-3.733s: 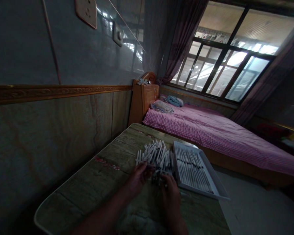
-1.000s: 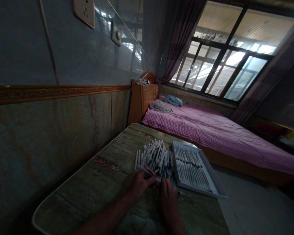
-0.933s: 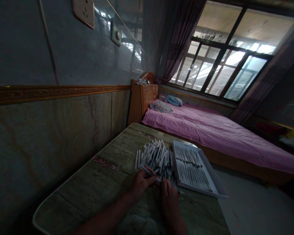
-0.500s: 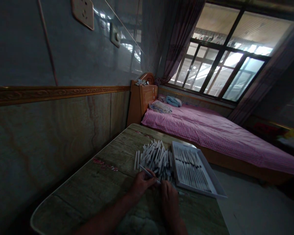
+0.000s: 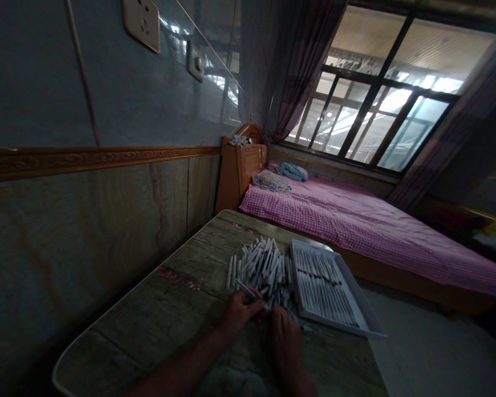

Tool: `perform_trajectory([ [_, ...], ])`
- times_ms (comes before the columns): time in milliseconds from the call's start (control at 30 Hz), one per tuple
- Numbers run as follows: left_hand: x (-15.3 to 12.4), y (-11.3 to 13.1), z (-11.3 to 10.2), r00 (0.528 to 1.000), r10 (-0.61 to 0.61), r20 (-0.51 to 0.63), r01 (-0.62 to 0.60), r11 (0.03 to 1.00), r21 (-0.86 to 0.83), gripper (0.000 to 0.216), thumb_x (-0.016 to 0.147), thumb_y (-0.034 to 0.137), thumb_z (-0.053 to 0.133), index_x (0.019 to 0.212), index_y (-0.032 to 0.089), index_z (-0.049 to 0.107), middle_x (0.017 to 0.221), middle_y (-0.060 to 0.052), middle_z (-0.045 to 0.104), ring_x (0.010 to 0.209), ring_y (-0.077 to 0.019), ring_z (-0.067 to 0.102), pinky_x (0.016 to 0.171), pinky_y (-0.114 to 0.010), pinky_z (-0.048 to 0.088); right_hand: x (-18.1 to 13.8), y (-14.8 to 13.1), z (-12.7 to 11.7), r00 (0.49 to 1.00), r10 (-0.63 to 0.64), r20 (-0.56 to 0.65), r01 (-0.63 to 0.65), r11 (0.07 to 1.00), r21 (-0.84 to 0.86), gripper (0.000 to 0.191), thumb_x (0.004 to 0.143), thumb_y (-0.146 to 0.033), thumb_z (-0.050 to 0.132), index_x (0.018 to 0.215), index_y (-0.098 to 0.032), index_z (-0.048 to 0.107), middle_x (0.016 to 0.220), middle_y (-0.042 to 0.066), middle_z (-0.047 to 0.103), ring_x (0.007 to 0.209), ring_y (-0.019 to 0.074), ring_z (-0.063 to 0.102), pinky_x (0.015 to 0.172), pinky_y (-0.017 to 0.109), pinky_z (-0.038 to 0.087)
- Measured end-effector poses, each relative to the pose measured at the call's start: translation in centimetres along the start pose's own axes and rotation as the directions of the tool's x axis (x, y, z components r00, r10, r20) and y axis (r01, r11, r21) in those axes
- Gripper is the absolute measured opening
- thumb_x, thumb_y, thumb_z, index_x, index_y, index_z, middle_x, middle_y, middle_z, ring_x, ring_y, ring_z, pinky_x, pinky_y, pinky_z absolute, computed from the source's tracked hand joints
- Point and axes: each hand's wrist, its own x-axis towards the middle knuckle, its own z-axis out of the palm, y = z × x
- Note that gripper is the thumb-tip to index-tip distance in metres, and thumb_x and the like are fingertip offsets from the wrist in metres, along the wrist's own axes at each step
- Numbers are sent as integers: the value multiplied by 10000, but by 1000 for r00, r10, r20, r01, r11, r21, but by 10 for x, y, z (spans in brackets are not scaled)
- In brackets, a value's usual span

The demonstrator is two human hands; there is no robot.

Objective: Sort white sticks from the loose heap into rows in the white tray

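Observation:
A heap of several white tubes [image 5: 261, 266] lies on the marbled table [image 5: 161, 309]. To its right stands a white tray [image 5: 370, 317] with tubes laid in rows. My left hand [image 5: 238, 312] is closed on a thin white stick [image 5: 248, 290] at the near edge of the heap. My right hand [image 5: 286, 337] rests beside it, fingers curled down at the heap's near edge; whatever they hold is hidden.
The table stands against a tiled wall [image 5: 86, 209] on the left. A bed with a pink checked sheet [image 5: 355, 231] and wooden headboard [image 5: 242, 165] lies beyond, under a big window [image 5: 376, 88]. Bare floor [image 5: 430, 353] is to the right.
Both hands stay at the heap's near edge. Since 3.7 s ago my left hand has taken up a thin white stick and keeps it; the view shifts slightly.

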Motion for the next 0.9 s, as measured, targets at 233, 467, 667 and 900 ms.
perform_trajectory([
  [233,-2,0,-2,1000,0,29,-1,999,49,369,534,380,836,713,168,594,592,28,653,537,-150,612,477,-244,477,-3,2,3,1000,17,-21,-16,999,34,403,1026,-373,278,753,-226,536,623,-10,580,531,131,529,510,229,322],
  [467,-1,0,-3,999,24,31,-26,998,64,350,566,389,799,728,160,590,587,31,644,535,-139,601,479,-237,467,-3,1,2,992,125,33,-127,989,71,346,1017,-373,337,765,-229,526,636,-18,592,549,128,551,522,219,339],
  [667,2,-5,-5,999,22,49,-27,994,108,379,544,408,809,725,174,572,577,38,636,516,-148,602,466,-247,468,-6,6,7,1000,14,-5,-14,1000,8,483,1031,-390,228,697,-234,540,598,1,570,501,137,511,493,257,290],
  [900,3,-6,-9,996,60,65,-68,988,140,304,595,369,776,721,173,581,584,36,633,534,-135,599,487,-230,459,-9,7,12,992,118,40,-120,991,53,408,1023,-381,318,756,-232,588,635,-9,587,552,137,540,521,247,323],
])
